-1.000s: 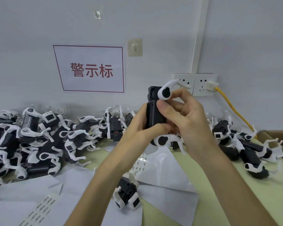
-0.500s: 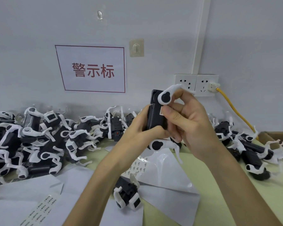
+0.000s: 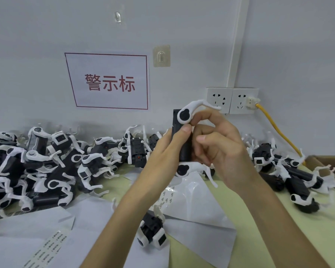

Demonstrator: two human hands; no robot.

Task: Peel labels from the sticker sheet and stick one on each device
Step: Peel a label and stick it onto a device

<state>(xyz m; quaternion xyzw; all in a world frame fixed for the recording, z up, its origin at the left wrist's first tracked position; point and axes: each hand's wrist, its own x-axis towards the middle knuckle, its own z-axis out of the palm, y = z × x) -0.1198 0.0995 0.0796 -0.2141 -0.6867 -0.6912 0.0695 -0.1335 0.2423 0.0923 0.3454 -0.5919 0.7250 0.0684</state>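
I hold a black device with white legs point(image 3: 183, 132) upright in front of the wall. My left hand point(image 3: 166, 151) grips its body, thumb pressed on the front face. My right hand point(image 3: 219, 147) holds it from the right, fingers curled behind the upper white leg. A sticker sheet with small printed labels point(image 3: 167, 196) lies on the table beneath the hands. Another label sheet point(image 3: 46, 248) lies at the lower left. A single device point(image 3: 153, 231) rests on the papers near me.
A large heap of black-and-white devices point(image 3: 43, 169) fills the left of the table, a smaller heap point(image 3: 290, 175) the right. A cardboard box point(image 3: 329, 167) sits at the far right. Wall sockets point(image 3: 230, 100) with a yellow cable point(image 3: 275, 130) are behind the hands.
My right thumb has come off the device's front and moved right. My left thumb has slid up onto the front face. The device stays upright in both hands.
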